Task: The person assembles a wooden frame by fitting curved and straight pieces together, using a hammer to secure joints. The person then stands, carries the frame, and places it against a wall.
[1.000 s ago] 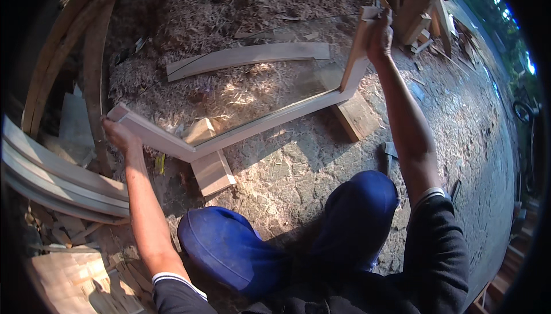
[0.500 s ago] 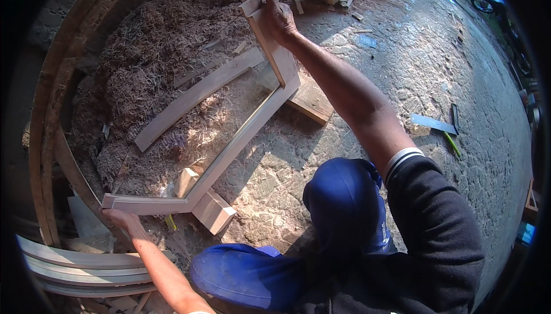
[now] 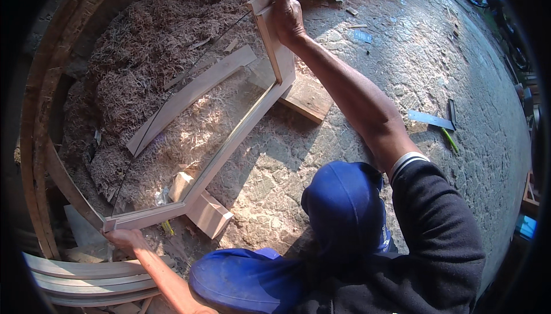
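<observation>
Hands [image 3: 288, 16] grip wooden frame [image 3: 241, 133] (both ends).

Dressed in a black long-sleeved top [image 3: 442, 245], sleeves pushed up the forearms, with a thin white band of an undershirt showing at the right cuff [image 3: 408, 161]. Legs covered in bright blue trousers [image 3: 344, 205], cloth smooth and slightly shiny over both knees. Bare from the cuffs down: right hand [image 3: 287, 16] and left hand [image 3: 123, 238] without gloves, rings or a watch.
</observation>
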The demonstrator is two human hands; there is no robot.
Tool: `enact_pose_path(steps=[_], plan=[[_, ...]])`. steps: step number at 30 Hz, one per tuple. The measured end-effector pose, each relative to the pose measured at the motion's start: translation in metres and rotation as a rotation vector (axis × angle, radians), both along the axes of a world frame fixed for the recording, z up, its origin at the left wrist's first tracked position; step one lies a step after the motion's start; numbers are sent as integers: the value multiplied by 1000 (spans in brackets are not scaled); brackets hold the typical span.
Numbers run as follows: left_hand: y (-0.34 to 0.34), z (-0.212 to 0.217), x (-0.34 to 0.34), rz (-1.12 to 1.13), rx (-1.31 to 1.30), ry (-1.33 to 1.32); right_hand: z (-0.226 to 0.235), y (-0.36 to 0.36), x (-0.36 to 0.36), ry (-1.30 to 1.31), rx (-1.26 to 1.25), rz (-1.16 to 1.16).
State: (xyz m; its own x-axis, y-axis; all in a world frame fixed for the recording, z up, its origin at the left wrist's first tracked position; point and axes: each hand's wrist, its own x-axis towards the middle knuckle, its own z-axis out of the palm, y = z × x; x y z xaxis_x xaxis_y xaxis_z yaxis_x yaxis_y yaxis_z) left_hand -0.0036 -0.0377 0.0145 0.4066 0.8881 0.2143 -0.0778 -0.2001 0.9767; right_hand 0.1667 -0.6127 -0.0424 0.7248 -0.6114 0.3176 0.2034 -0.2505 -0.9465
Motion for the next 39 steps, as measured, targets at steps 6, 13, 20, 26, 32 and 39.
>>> enact_pose_path(steps=[6, 13, 20, 26, 32, 39], plan=[[2, -6, 14, -12, -63, -82, -6, 0, 5, -51, -93, -2], [24, 2, -1, -70, 407, 21, 0, 4, 3, -4, -189, -26], [-73, 75, 28, -348, 1499, -24, -1, 1, 6, 42, -408, -5], [-184, 80, 79, -976, 1485, 456, -4, -2, 13, 32, -426, -7], [-195, 62, 97, -1290, 1016, 701, -6, 0, 17, 50, -415, -37], [-188, 63, 104, -1341, 857, 748, 1, 0, 14, 86, -208, 112]])
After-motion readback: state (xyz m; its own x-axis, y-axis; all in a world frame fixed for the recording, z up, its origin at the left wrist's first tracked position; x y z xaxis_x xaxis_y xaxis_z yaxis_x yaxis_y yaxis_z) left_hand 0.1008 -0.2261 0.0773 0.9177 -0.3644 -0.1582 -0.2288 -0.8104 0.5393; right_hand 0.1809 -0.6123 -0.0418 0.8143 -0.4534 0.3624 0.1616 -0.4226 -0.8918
